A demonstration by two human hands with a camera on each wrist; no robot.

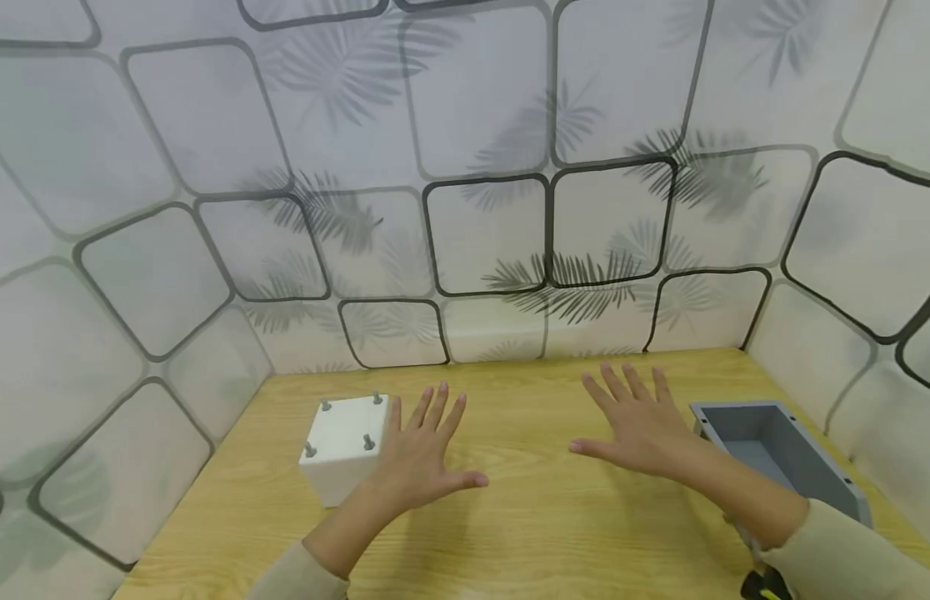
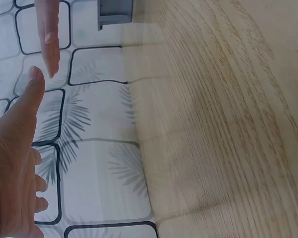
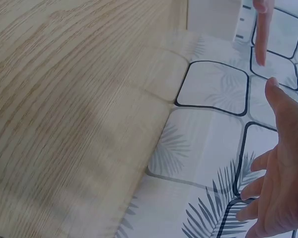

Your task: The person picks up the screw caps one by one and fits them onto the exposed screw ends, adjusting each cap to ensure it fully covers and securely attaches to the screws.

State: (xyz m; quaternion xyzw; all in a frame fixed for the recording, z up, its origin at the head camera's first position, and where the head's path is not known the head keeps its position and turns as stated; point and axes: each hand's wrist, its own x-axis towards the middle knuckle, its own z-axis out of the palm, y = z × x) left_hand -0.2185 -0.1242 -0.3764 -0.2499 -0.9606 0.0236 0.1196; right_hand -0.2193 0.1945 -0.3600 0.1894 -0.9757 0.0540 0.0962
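Both hands hover over the wooden table with fingers spread and nothing held. In the head view my left hand [image 1: 418, 458] is nearest a white box [image 1: 348, 429] and overlaps its right side. Bolts [image 1: 368, 442] stick up at the corners of that box's top. On the other side, my right hand [image 1: 641, 425] is closest to a grey open-topped bin [image 1: 757, 442], whose near part the forearm hides. The left wrist view shows my left hand [image 2: 15, 163] with its thumb raised; the right wrist view has my right hand [image 3: 283, 168] likewise spread.
The wood-grain table [image 1: 525, 533] meets a patterned wall [image 1: 487, 233] at the back, with more wall on both sides. A black and yellow object [image 1: 765, 585] lies at the bottom edge near the right sleeve [image 1: 832, 550], partly cut off.
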